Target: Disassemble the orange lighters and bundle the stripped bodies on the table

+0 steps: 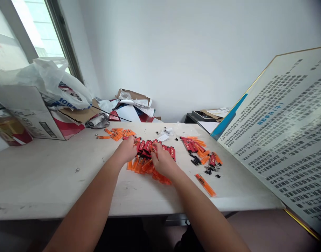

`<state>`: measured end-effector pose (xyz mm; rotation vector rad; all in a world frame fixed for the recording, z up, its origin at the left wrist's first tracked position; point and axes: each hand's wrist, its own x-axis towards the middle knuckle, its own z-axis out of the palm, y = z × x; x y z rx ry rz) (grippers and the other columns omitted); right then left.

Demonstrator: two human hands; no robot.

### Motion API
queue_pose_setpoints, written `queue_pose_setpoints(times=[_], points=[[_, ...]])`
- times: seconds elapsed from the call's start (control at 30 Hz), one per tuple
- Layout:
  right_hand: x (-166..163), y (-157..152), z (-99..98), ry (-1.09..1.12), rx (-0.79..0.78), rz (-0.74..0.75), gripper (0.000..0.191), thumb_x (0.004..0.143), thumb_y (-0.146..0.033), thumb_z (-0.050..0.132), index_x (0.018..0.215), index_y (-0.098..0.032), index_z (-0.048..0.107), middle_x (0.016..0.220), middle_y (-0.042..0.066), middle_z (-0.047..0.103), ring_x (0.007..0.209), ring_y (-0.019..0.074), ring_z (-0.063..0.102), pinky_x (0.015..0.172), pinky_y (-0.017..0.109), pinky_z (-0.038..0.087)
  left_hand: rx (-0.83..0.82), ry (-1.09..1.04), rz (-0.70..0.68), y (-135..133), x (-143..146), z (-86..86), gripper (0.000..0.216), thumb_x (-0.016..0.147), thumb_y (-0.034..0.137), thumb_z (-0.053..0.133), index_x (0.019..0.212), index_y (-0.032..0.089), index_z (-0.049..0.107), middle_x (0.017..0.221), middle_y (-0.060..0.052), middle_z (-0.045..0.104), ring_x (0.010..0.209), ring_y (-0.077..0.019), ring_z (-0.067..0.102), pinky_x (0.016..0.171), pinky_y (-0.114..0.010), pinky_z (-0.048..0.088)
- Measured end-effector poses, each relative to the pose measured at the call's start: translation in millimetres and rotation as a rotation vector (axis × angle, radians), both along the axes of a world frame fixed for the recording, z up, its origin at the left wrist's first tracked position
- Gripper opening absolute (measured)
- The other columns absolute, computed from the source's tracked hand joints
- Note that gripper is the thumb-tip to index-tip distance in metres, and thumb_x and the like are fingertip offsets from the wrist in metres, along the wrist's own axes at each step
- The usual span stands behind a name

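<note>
At the far left a glass jar (8,127) stands beside a torn cardboard box (35,117) on the white table (44,182); a white plastic bag (51,84) spills over the box under the window (36,29); further along, crumpled cardboard and papers (131,106) are heaped against the wall behind the table. On the tabletop, a loose bunch of orange lighters (115,134) lies just left of the person's hands; the left hand (127,150) is curled down at the left end of a row of red lighters (155,147), its fingers drawn together, though whether they clamp anything is hard to tell from this angle; below both hands lies a heap of orange lighters (147,169); the right hand (164,161) is closed on a slim orange lighter (155,154), which pokes out by the fingers; small white scraps (163,137) lie beyond the red row; further right, mixed red and orange lighters (195,147) sit beside small black parts (197,161); one orange lighter (205,184) lies apart near the front edge; a large framed printed board (277,133) leans at the far right.
</note>
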<state>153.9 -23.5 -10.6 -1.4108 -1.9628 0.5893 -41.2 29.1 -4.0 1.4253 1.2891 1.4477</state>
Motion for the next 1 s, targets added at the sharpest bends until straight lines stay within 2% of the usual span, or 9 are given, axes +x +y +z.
queue_pose_setpoints(times=[0.1,0.2,0.37,0.53,0.67,0.73,0.83,0.93,1.0], points=[[-16,-4,3.9,-0.284,0.042,0.018,0.03,0.093,-0.038,0.039,0.109,-0.018,0.055,0.075,0.007,0.062,0.063,0.0181,0.052,0.058,0.026,0.028,-0.086,0.183,-0.079,-3,-4,-4.6,0.033,0.054,-0.009,0.065,0.053,0.022,0.053,0.047,0.003,0.045,0.041,-0.0133,0.031,0.046,-0.024,0.015],[-31,-2,3.0,-0.504,0.105,0.0,0.028,0.094,-0.034,0.038,0.091,-0.017,0.06,0.074,0.01,0.063,0.064,0.0186,0.053,0.056,0.027,0.025,-0.103,0.179,-0.11,-1,-4,-12.7,0.036,0.053,-0.012,0.061,0.047,0.021,0.048,0.044,0.003,0.043,0.038,-0.0117,0.027,0.045,-0.025,0.012],[-41,1,-4.2,-0.644,0.23,0.01,0.027,0.093,-0.025,0.037,0.096,-0.017,0.063,0.086,0.011,0.065,0.068,0.0182,0.057,0.055,0.027,0.024,-0.118,0.199,-0.126,5,-2,-24.2,0.038,0.054,-0.008,0.062,0.043,0.022,0.042,0.036,0.005,0.029,0.035,-0.0116,0.019,0.046,-0.025,0.019],[-43,-6,-4.3,-0.662,0.209,0.061,0.031,0.093,-0.031,0.038,0.101,-0.018,0.066,0.092,0.011,0.064,0.067,0.0157,0.057,0.057,0.026,0.029,-0.157,0.195,-0.195,7,-4,-25.7,0.036,0.048,-0.01,0.06,0.043,0.023,0.046,0.036,0.003,0.034,0.036,-0.0133,0.026,0.049,-0.027,0.027],[-40,-10,-4.3,-0.608,0.209,0.091,0.032,0.091,-0.035,0.042,0.111,-0.022,0.064,0.094,0.009,0.063,0.071,0.0158,0.057,0.058,0.026,0.03,-0.212,0.206,-0.271,2,-9,-16.8,0.034,0.044,-0.01,0.06,0.044,0.022,0.049,0.034,0.002,0.037,0.032,-0.0142,0.03,0.045,-0.028,0.028],[-37,-10,-5.6,-0.576,0.215,0.119,0.033,0.09,-0.038,0.045,0.113,-0.023,0.063,0.094,0.008,0.062,0.072,0.0157,0.057,0.058,0.026,0.029,-0.267,0.306,-0.325,-3,-10,-9.0,0.029,0.045,-0.005,0.062,0.046,0.022,0.051,0.035,0.003,0.04,0.029,-0.0151,0.034,0.042,-0.028,0.028],[-32,-10,-8.1,-0.532,0.213,0.147,0.033,0.088,-0.041,0.049,0.113,-0.023,0.063,0.095,0.008,0.061,0.074,0.0153,0.056,0.059,0.026,0.028,-0.345,0.599,-0.419,-10,-9,4.3,0.016,0.051,0.007,0.065,0.059,0.021,0.061,0.044,0.001,0.053,0.032,-0.0164,0.044,0.04,-0.027,0.031],[-28,-9,-9.1,-0.474,0.205,0.151,0.033,0.086,-0.042,0.053,0.11,-0.022,0.064,0.095,0.008,0.06,0.075,0.0144,0.055,0.06,0.025,0.027,-0.301,0.808,-0.41,-12,-9,13.8,0.024,0.059,0.017,0.065,0.082,0.02,0.067,0.064,-0.002,0.065,0.047,-0.0159,0.056,0.046,-0.025,0.038],[-26,-9,-8.3,-0.415,0.204,0.15,0.032,0.085,-0.042,0.055,0.108,-0.022,0.064,0.094,0.006,0.06,0.074,0.0136,0.054,0.061,0.024,0.028,-0.264,0.861,-0.364,-9,-11,15.8,0.028,0.065,0.022,0.063,0.093,0.019,0.067,0.069,-0.003,0.067,0.052,-0.0159,0.058,0.049,-0.025,0.041]])
